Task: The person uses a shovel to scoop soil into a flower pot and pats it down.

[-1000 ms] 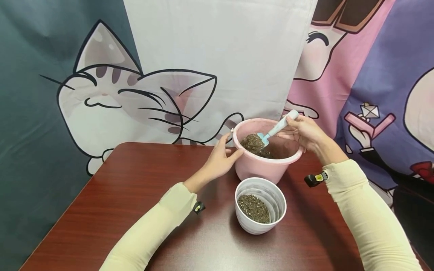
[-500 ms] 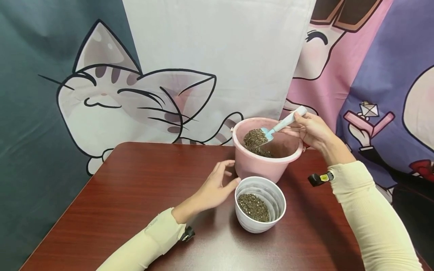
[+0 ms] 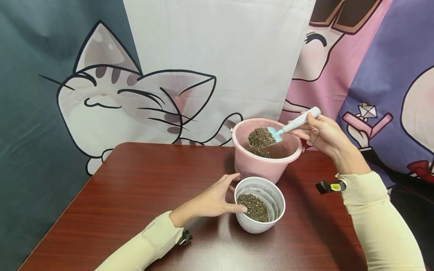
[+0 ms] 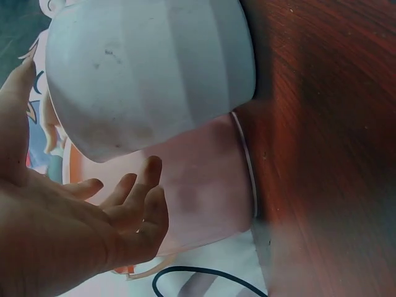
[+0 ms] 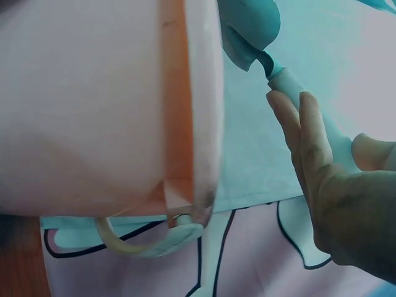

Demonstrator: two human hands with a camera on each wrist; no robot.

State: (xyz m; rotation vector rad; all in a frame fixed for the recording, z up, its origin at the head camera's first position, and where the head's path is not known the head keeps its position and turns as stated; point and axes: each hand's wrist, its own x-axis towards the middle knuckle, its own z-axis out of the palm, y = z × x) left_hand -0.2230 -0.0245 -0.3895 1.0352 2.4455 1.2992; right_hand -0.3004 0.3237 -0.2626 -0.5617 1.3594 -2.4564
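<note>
A small hand trowel (image 3: 295,123) with a pale handle and light blue blade is held in my right hand (image 3: 327,134), thumb against fingers along the handle. Its blade carries a heap of dark soil (image 3: 261,137) above the pink bucket (image 3: 255,165), which has more soil inside. In front of the bucket stands a white plastic pot (image 3: 252,226), partly filled with soil (image 3: 255,208). My left hand (image 3: 213,197) is at the pot's left side, fingers spread, thumb over the rim. The left wrist view shows those fingers (image 4: 146,185) apart from the pot's wall (image 4: 148,74).
Everything stands on a reddish-brown wooden table (image 3: 152,173). Behind it hangs a cloth backdrop (image 3: 217,45) printed with cartoon figures. The bucket's handle (image 5: 142,247) hangs at its side in the right wrist view.
My left hand has left the bucket's rim and come down toward me to the white pot. The right hand has raised the loaded trowel and drawn it to the right.
</note>
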